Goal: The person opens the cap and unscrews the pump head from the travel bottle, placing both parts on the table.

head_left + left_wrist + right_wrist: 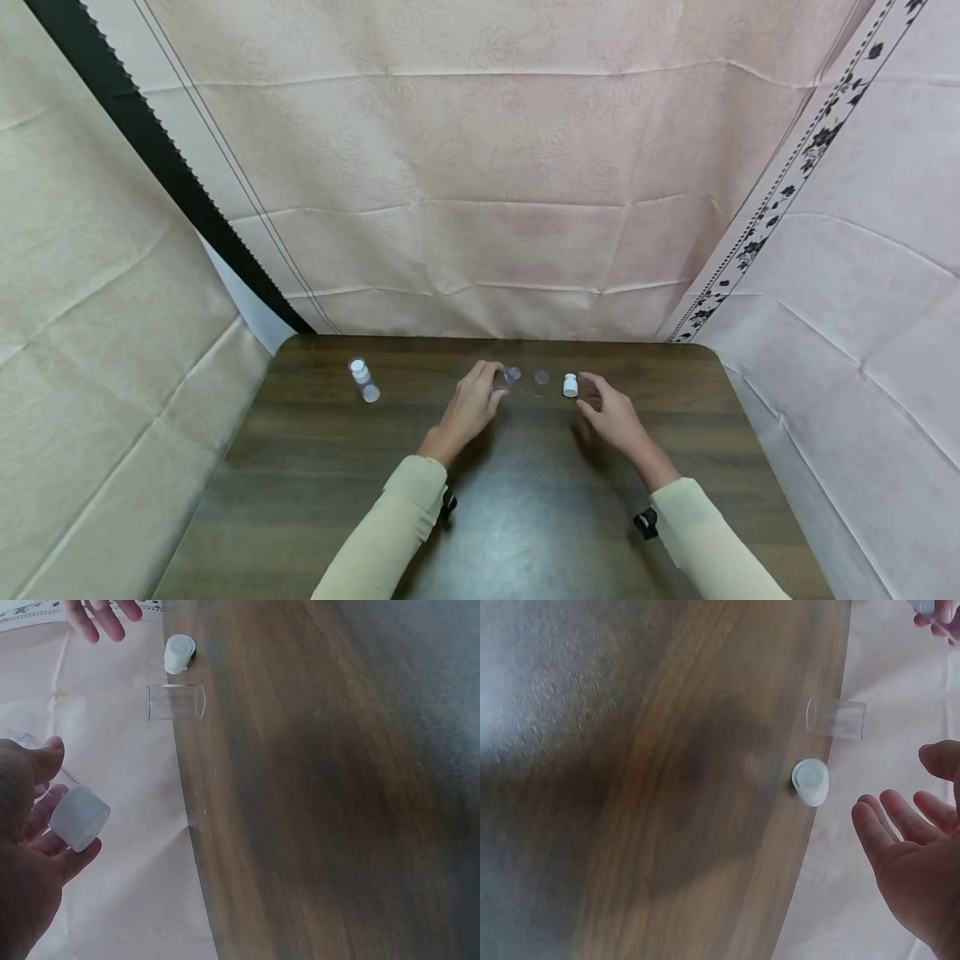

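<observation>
My left hand [471,406] grips a small clear bottle [512,375] with a white base [79,817], its fingers and thumb curled around the clear part. Beside my right hand [611,417], a white bottle top [571,385] stands upright near the far edge of the table. The right hand's fingers [874,829] are spread and relaxed, holding nothing, with the fingertips close to that top. Between the two hands stands a clear cylindrical cap [844,718], see-through and without contents.
Farther left on the wooden table [337,500] is another small bottle [363,380], with white parts and a clear body. Pale cloth [480,167] hangs behind the table's far edge, and more cloth hangs at both sides.
</observation>
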Motion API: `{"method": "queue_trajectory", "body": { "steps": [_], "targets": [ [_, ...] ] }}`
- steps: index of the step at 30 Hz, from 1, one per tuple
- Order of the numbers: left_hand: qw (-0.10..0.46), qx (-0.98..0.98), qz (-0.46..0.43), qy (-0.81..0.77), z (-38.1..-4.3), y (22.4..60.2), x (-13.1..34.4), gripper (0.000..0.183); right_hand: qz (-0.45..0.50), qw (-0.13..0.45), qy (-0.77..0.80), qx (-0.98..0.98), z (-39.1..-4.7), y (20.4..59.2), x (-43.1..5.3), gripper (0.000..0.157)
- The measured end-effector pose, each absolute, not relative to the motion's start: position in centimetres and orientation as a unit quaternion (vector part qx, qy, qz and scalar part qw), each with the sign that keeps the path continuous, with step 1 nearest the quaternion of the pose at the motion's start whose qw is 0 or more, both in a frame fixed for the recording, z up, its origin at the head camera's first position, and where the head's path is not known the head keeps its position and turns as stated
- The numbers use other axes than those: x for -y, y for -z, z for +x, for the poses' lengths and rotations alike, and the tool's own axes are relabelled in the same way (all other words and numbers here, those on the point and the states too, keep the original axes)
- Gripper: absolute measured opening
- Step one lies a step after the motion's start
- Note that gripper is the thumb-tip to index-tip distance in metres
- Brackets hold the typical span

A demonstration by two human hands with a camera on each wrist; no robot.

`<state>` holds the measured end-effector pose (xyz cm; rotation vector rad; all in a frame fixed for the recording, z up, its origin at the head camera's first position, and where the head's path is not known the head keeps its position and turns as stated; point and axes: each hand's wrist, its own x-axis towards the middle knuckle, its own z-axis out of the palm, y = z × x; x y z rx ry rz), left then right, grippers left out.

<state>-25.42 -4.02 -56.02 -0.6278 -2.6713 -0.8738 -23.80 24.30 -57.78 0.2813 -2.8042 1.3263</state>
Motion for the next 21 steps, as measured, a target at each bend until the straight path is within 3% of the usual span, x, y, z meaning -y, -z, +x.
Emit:
{"method": "queue_trajectory", "body": {
  "steps": [13,21],
  "targets": [
    [0.157,0.895,-0.153,0.388,-27.8,56.4,3.5,0.038,0.125,0.056,-0.433,0.891,-21.8,58.5,-23.3,0.048],
    [0.128,0.891,-0.117,0.419,-29.0,57.1,3.1,0.040,0.168,0.078,-0.428,0.885,-19.9,59.5,-22.6,0.057]
  ]
}}
